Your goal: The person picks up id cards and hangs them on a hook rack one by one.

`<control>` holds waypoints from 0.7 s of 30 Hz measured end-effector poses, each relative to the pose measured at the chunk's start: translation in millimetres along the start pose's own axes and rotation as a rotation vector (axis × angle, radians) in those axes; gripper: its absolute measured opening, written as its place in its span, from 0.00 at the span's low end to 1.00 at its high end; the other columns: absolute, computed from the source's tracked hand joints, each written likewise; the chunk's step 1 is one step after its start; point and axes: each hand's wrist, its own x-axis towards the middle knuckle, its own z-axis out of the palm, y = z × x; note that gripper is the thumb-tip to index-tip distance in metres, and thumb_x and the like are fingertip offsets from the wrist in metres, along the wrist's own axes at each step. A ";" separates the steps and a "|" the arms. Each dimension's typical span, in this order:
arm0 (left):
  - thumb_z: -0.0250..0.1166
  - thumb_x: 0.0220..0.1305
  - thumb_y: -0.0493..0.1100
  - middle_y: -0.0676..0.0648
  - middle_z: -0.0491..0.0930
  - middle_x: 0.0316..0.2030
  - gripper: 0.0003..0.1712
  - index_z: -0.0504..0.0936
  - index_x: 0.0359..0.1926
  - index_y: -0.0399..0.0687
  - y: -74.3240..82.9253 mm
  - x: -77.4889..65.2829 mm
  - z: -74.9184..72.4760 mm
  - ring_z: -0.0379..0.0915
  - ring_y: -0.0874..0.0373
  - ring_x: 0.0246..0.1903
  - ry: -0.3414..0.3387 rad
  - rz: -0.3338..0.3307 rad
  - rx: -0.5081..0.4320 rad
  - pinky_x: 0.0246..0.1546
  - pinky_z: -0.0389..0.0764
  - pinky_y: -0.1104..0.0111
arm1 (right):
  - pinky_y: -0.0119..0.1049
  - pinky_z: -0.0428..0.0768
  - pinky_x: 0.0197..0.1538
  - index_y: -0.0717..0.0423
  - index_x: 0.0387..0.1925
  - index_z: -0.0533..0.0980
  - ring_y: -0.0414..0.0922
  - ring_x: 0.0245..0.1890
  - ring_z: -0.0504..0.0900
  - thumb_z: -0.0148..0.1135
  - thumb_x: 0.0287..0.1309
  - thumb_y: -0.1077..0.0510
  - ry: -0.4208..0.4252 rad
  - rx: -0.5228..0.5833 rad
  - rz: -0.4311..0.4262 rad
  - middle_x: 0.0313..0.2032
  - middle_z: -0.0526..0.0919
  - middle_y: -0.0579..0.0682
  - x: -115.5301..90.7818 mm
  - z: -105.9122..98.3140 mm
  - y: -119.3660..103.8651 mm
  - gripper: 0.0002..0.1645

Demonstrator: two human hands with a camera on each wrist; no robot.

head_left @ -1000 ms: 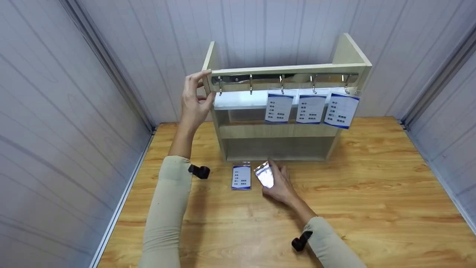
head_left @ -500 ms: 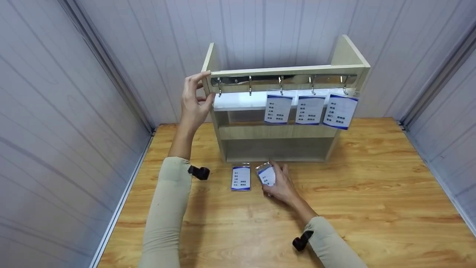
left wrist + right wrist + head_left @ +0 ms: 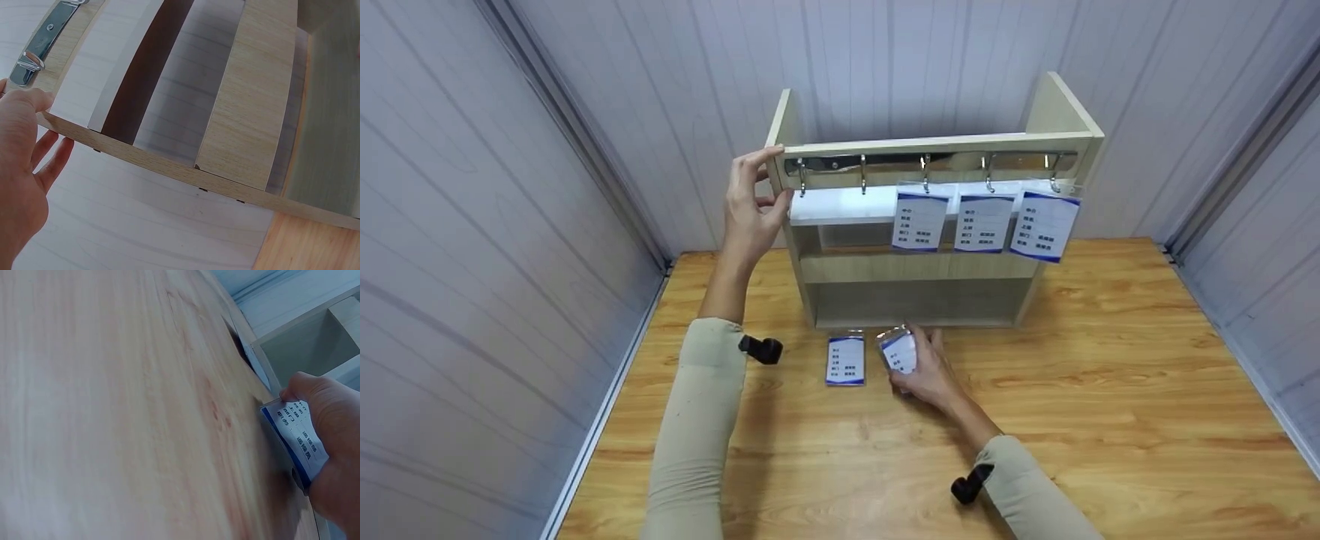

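Note:
My left hand (image 3: 750, 202) grips the upper left side panel of a pale wooden shelf unit (image 3: 915, 266). In the left wrist view the thumb lies on the front and fingers wrap behind the side panel (image 3: 180, 171). Low in front of the shelf, my right hand (image 3: 930, 375) pinches a badge card (image 3: 897, 351) in a clear sleeve by its right side. Thumb and fingers cover part of that card; the right wrist view shows the printed end of the badge (image 3: 298, 436). A second badge card (image 3: 846, 360) lies flat on the wooden surface just left of it.
A metal hook rail (image 3: 960, 160) runs along the shelf's top front. Badges hang from its right-hand hooks: one card (image 3: 919, 223), another card (image 3: 984, 223) and a tilted card (image 3: 1046, 227). The two left hooks bear nothing. White panelled walls (image 3: 840, 67) enclose the wood-grain tabletop (image 3: 1147, 390).
The card in my right hand has tilted so its glare is gone and its print shows. The right hand has barely shifted. My left hand keeps its hold on the shelf.

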 end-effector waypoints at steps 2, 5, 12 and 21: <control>0.67 0.73 0.30 0.34 0.72 0.71 0.32 0.76 0.76 0.45 -0.3 0.4 0.3 0.82 0.38 0.67 -0.002 -0.001 0.001 0.50 0.96 0.51 | 0.54 0.89 0.50 0.59 0.83 0.64 0.57 0.46 0.80 0.80 0.46 0.59 -0.002 -0.010 0.016 0.58 0.70 0.68 -0.1 -3.1 -5.7 0.62; 0.67 0.73 0.30 0.34 0.73 0.71 0.33 0.76 0.76 0.45 -0.1 0.7 0.0 0.82 0.39 0.67 0.000 -0.005 0.003 0.50 0.97 0.51 | 0.56 0.91 0.52 0.56 0.85 0.62 0.58 0.47 0.81 0.81 0.47 0.59 -0.015 -0.026 0.040 0.59 0.70 0.68 1.0 -5.1 -10.2 0.64; 0.68 0.73 0.30 0.35 0.72 0.72 0.32 0.76 0.76 0.46 0.5 0.6 -0.8 0.82 0.38 0.68 -0.004 -0.011 0.011 0.51 0.96 0.50 | 0.63 0.90 0.60 0.53 0.88 0.59 0.61 0.54 0.82 0.84 0.48 0.61 -0.056 -0.034 0.092 0.65 0.70 0.70 0.2 -11.8 -24.7 0.68; 0.68 0.73 0.31 0.35 0.72 0.71 0.32 0.76 0.76 0.47 -0.6 0.3 -1.1 0.81 0.39 0.68 -0.007 -0.005 -0.004 0.51 0.96 0.48 | 0.63 0.89 0.62 0.53 0.86 0.59 0.62 0.56 0.82 0.82 0.48 0.60 -0.042 0.004 0.028 0.70 0.70 0.68 -0.7 -16.0 -29.5 0.66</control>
